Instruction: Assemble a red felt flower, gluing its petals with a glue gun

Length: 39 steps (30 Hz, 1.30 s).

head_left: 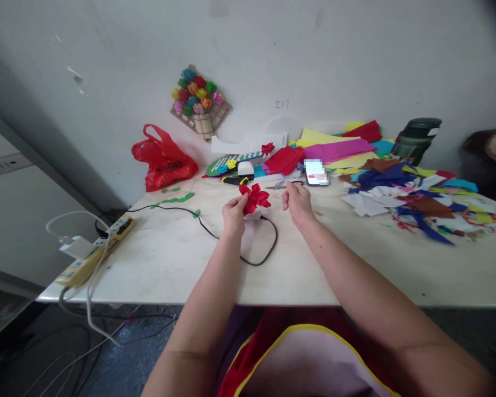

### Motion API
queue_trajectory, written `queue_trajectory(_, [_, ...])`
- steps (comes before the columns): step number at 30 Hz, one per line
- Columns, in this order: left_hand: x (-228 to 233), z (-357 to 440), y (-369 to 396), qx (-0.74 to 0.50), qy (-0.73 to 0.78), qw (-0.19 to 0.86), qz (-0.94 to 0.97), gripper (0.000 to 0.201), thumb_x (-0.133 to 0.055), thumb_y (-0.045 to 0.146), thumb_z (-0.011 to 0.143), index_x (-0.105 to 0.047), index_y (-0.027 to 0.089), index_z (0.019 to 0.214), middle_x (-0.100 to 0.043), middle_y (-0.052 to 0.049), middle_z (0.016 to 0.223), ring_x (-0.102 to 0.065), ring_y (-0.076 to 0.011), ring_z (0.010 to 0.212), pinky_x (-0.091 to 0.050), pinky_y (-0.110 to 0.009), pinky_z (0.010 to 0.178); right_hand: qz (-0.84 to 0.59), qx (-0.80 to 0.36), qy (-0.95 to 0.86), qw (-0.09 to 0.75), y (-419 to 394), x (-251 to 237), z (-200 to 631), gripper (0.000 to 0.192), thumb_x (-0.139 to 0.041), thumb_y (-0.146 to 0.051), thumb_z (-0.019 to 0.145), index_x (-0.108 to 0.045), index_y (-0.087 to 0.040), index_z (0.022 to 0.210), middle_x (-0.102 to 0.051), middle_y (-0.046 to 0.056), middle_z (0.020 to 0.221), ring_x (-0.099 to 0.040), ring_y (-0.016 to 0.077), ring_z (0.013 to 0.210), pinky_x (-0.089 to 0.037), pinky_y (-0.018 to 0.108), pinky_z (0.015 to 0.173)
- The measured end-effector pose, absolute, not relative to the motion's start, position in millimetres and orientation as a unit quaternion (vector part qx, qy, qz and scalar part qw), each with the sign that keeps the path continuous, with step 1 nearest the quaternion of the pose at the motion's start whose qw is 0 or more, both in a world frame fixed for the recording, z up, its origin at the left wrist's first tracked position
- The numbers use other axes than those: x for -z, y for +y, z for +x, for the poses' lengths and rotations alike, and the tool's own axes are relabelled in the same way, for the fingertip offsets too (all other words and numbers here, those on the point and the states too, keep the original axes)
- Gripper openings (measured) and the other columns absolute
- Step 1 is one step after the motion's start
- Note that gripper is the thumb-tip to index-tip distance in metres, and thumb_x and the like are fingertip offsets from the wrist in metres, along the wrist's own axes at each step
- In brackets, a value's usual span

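My left hand (233,214) pinches the left edge of a red artificial flower (255,199) with pointed petals, held up over the table. To its right, my right hand (297,203) is closed around a thin pale stick (276,196). The stick points left at the flower; I cannot tell whether its tip touches the petals. Partly hidden below the flower is a small white object (253,216) with a black cable (275,240) running into it. Scissors (279,187) lie just behind my hands.
Green leaf pieces (184,197) lie left, near a red plastic bag (167,160). A power strip (95,253) sits at the left edge. Behind are a yellow-black cutter (235,180) and a phone (316,172). Colourful scraps (421,193) and a dark bottle (415,140) occupy the right.
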<state>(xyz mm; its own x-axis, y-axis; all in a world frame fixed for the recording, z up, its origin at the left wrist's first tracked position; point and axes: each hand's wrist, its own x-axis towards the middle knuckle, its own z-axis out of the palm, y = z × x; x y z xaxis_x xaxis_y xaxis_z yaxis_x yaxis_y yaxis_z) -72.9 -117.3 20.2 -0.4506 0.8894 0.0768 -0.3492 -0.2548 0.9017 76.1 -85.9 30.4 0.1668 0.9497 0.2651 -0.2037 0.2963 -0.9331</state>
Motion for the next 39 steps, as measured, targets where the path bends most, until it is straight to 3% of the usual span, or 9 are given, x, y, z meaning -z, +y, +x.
queue_trajectory(4, [-20, -78, -117, -0.737, 0.432, 0.415, 0.312, 0.037, -0.081, 0.041, 0.049, -0.064, 0.014, 0.068, -0.065, -0.002, 0.062, -0.06, -0.0129, 0.059, -0.047, -0.026, 0.059, -0.438, -0.416, -0.481, 0.635, -80, -28, 83, 0.037, -0.051, -0.048, 0.079, -0.038, -0.024, 0.055, -0.037, -0.006, 0.041, -0.033, 0.0085, 0.034, -0.031, 0.023, 0.034])
queue_trajectory(7, [-20, -80, -117, -0.75, 0.419, 0.413, 0.303, 0.036, -0.081, 0.038, 0.049, -0.063, 0.014, 0.069, -0.066, -0.002, 0.064, -0.062, -0.0136, 0.062, -0.048, -0.026, 0.062, -0.497, -0.338, -0.512, 0.614, -73, -24, 91, 0.036, -0.05, -0.049, 0.081, -0.045, -0.023, 0.056, -0.043, -0.004, 0.044, -0.042, 0.012, 0.041, -0.038, 0.026, 0.043])
queue_trajectory(11, [-20, -80, -116, -0.761, 0.412, 0.41, 0.287, 0.035, -0.082, 0.036, 0.048, -0.063, 0.014, 0.068, -0.066, -0.002, 0.064, -0.062, -0.0136, 0.062, -0.048, -0.026, 0.063, -0.563, -0.241, -0.567, 0.551, -68, -20, 97, 0.021, -0.05, -0.037, 0.082, -0.061, -0.02, 0.077, -0.066, 0.004, 0.073, -0.059, 0.0178, 0.061, -0.047, 0.033, 0.064])
queue_trajectory(13, [-19, -80, -116, -0.759, 0.416, 0.407, 0.291, 0.035, -0.081, 0.037, 0.049, -0.063, 0.014, 0.068, -0.065, -0.002, 0.064, -0.062, -0.014, 0.063, -0.048, -0.026, 0.063, -0.579, -0.203, -0.589, 0.526, -69, -19, 97, 0.016, -0.052, -0.029, 0.079, -0.064, -0.021, 0.087, -0.07, 0.005, 0.088, -0.063, 0.0187, 0.07, -0.047, 0.034, 0.071])
queue_trajectory(15, [-19, -80, -116, -0.756, 0.42, 0.402, 0.299, 0.035, -0.08, 0.039, 0.05, -0.062, 0.014, 0.067, -0.065, -0.002, 0.063, -0.063, -0.0144, 0.064, -0.048, -0.026, 0.063, -0.587, -0.189, -0.609, 0.499, -71, -18, 94, 0.014, -0.053, -0.029, 0.079, -0.065, -0.021, 0.082, -0.07, 0.004, 0.083, -0.063, 0.0197, 0.073, -0.046, 0.034, 0.072])
queue_trajectory(20, [-20, -79, -117, -0.748, 0.427, 0.404, 0.308, 0.036, -0.08, 0.04, 0.051, -0.063, 0.014, 0.068, -0.065, -0.002, 0.063, -0.063, -0.015, 0.063, -0.049, -0.028, 0.062, -0.553, -0.207, -0.642, 0.488, -78, -14, 83, 0.032, -0.055, -0.046, 0.078, -0.058, -0.021, 0.059, -0.064, 0.002, 0.06, -0.061, 0.0185, 0.064, -0.045, 0.031, 0.065])
queue_trajectory(26, [-21, -76, -118, -0.747, 0.414, 0.427, 0.298, 0.034, -0.08, 0.039, 0.052, -0.065, 0.014, 0.068, -0.066, -0.002, 0.063, -0.061, -0.013, 0.059, -0.047, -0.027, 0.06, -0.456, -0.364, -0.609, 0.536, -87, -16, 72, 0.034, -0.055, -0.053, 0.075, -0.062, -0.021, 0.084, -0.066, 0.001, 0.082, -0.06, 0.0133, 0.061, -0.047, 0.027, 0.06])
queue_trajectory(32, [-17, -75, -116, -0.737, 0.408, 0.438, 0.314, 0.032, -0.079, 0.038, 0.055, -0.066, 0.014, 0.069, -0.066, -0.002, 0.064, -0.06, -0.0126, 0.057, -0.046, -0.026, 0.059, -0.41, -0.378, -0.624, 0.547, -94, -21, 68, 0.04, -0.059, -0.054, 0.071, -0.063, -0.02, 0.092, -0.062, 0.005, 0.105, -0.059, 0.0149, 0.078, -0.05, 0.027, 0.063])
queue_trajectory(39, [-18, -71, -119, -0.711, 0.38, 0.477, 0.35, 0.035, -0.081, 0.037, 0.054, -0.069, 0.012, 0.076, -0.068, -0.005, 0.07, -0.064, -0.016, 0.064, -0.05, -0.03, 0.066, -0.409, -0.433, -0.608, 0.525, -92, -17, 62, 0.032, -0.063, -0.043, 0.069, -0.061, -0.019, 0.09, -0.064, 0.003, 0.089, -0.06, 0.0159, 0.075, -0.05, 0.025, 0.053])
